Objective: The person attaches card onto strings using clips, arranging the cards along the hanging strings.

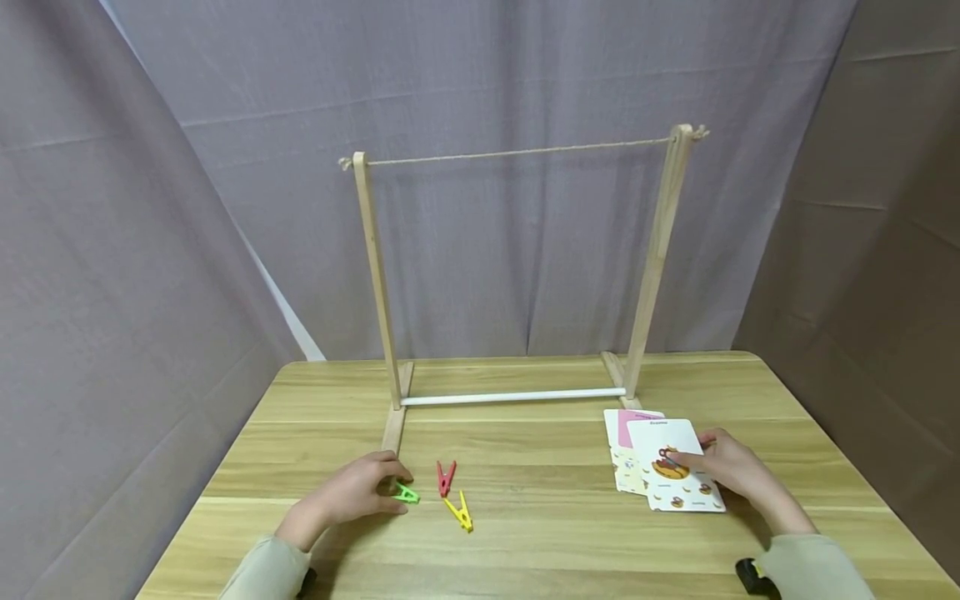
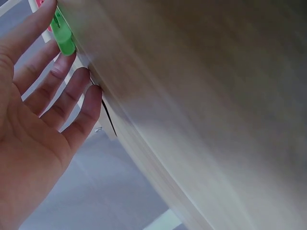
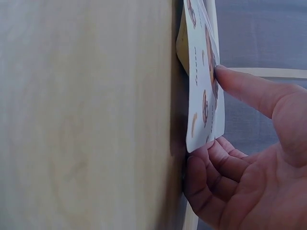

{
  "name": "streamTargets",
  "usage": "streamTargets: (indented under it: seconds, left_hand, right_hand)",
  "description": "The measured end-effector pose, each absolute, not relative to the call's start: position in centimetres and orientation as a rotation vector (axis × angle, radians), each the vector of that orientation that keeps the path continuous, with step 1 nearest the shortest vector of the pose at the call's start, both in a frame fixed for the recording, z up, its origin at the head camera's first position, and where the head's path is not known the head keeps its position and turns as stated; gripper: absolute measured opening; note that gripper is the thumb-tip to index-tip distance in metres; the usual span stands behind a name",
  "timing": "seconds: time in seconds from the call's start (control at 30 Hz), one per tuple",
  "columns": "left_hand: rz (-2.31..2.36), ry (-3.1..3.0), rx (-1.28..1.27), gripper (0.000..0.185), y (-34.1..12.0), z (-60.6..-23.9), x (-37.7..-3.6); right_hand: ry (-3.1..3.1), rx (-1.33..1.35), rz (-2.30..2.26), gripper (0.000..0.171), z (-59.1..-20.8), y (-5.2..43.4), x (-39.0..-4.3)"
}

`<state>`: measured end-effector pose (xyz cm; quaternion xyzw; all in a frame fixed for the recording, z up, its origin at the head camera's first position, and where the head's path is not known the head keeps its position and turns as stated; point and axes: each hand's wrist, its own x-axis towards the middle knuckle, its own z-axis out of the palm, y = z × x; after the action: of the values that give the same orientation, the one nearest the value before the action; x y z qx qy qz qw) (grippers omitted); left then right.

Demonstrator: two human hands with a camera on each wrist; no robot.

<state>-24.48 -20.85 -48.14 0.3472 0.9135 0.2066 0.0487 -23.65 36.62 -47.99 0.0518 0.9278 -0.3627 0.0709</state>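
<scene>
Left hand: the left hand [image 1: 358, 492] lies on the wooden table [image 1: 540, 542], fingers nearly straight and spread; fingertips touch the green clothespin [image 1: 406, 494], no grip closed on it.
Right hand: the right hand [image 1: 731, 467] has its thumb on the face of the top picture card [image 1: 675, 467] and curled fingers under its near edge, which is lifted off the table.
Spare pegs: a red clothespin [image 1: 446, 477] and a yellow clothespin [image 1: 460, 511] lie just right of the green one, near each other.
Card stack: two more cards [image 1: 626, 450] sit under the top one, partly covered.
Far: the wooden rack [image 1: 517, 275] stands behind, its twine line [image 1: 517, 152] bare.
Technique (judgement): pinch the green peg by its handle ends, not its jaws; lift only the top card, by one edge, kept flat.
</scene>
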Motion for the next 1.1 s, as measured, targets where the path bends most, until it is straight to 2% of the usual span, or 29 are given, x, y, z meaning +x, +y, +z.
streamTargets:
  seconds: [0.67,0.9,1.1]
  left_hand:
    - [0.679,2.764,1.049,0.031,-20.2,-48.1,-24.8]
    - [0.701,2.759,1.054,0.029,-20.9,-48.2,-24.7]
    - [0.688,2.775,1.069,0.029,-21.6,-48.0,-24.7]
  right_hand:
    - [2.802,0.146,-1.063,0.086,-47.8,36.6,-23.7]
    - [2.792,0.143,-1.062,0.09,-47.8,36.6,-23.7]
    - [2.789,0.149,-1.084,0.086,-47.9,36.7,-23.8]
